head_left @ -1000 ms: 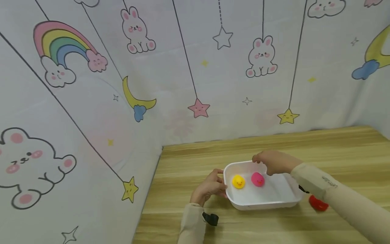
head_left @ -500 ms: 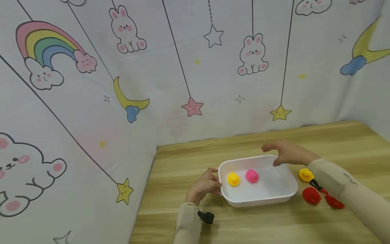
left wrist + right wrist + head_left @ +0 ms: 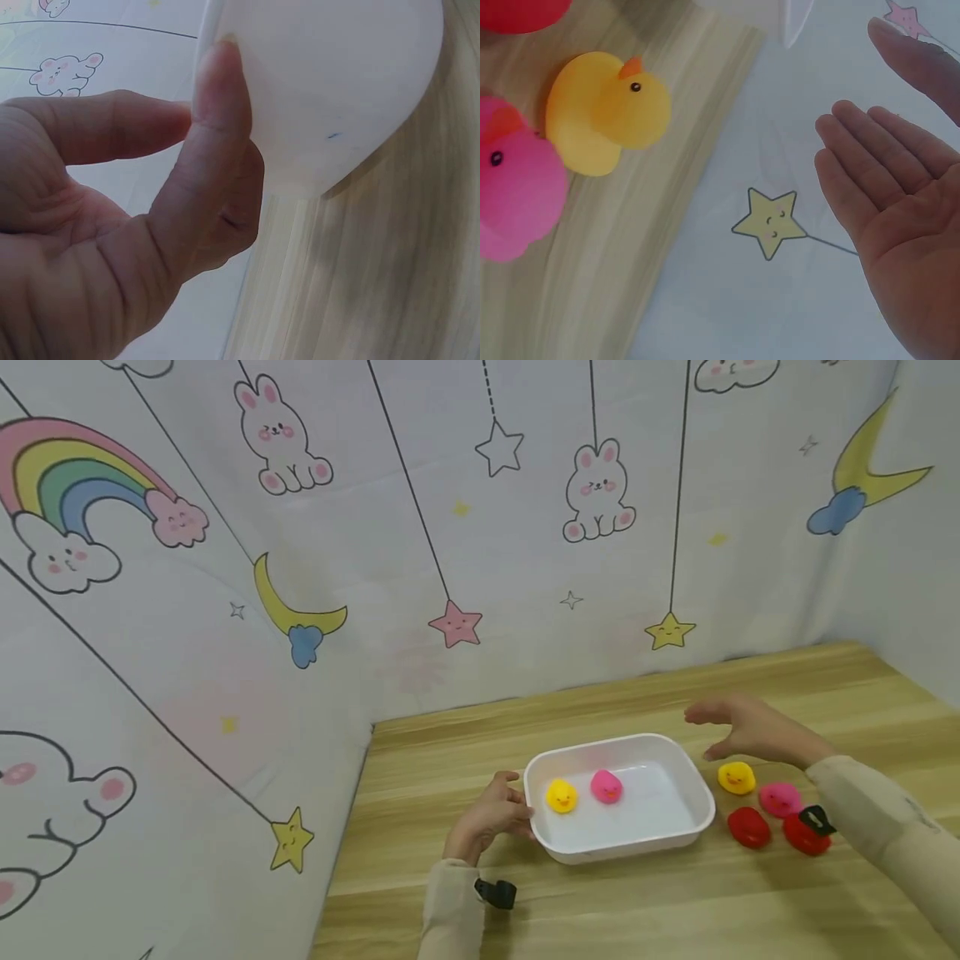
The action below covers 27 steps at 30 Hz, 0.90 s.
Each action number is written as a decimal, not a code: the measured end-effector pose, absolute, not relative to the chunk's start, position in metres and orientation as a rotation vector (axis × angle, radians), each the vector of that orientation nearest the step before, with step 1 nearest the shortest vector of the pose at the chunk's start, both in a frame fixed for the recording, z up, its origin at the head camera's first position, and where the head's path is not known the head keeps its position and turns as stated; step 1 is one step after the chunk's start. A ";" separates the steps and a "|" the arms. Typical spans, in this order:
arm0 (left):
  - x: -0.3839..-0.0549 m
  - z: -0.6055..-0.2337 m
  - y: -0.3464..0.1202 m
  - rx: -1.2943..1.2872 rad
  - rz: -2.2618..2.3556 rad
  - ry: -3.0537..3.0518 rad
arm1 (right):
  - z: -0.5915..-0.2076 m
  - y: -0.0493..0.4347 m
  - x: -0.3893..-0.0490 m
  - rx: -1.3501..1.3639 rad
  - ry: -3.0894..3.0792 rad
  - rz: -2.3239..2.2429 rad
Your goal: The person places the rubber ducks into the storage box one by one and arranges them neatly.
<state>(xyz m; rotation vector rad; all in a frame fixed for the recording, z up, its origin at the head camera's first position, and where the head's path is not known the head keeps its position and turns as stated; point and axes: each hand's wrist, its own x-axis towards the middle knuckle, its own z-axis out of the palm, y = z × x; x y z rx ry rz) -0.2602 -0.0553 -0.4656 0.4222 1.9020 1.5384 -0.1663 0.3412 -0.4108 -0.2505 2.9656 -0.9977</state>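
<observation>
A white plastic tray (image 3: 618,847) lies on the wooden table, with a yellow rubber duck (image 3: 561,796) and a pink rubber duck (image 3: 606,787) inside it. My left hand (image 3: 491,814) holds the tray's left end; in the left wrist view its thumb (image 3: 223,82) lies against the outer wall near the rim. Past the tray's right end, my right hand (image 3: 757,731) hovers with fingers extended and nothing in it. Nearest to it on the table is another yellow duck (image 3: 737,778), large in the right wrist view beside a pink duck (image 3: 517,187).
Two red ducks (image 3: 748,827) sit right of the tray, close to the second pink duck (image 3: 780,799). Behind the table and along its left side hangs a white cloth (image 3: 517,552) printed with rabbits and stars. A black strap (image 3: 497,893) shows at the left wrist.
My right hand has left the tray's far rim and moved right, toward the ducks outside. My left hand stays at the tray's left end. The head view has turned rightward.
</observation>
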 end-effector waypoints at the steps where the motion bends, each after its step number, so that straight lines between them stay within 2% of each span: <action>1: -0.260 -0.465 -0.055 0.414 1.538 1.901 | -0.413 0.345 -0.163 -0.240 2.976 -1.002; 11: -0.259 -0.466 -0.053 0.419 1.535 1.884 | -0.425 0.374 -0.127 -0.120 3.029 -1.008; 27: -0.260 -0.464 -0.055 0.453 1.513 1.891 | -0.458 0.413 -0.087 0.046 3.007 -0.974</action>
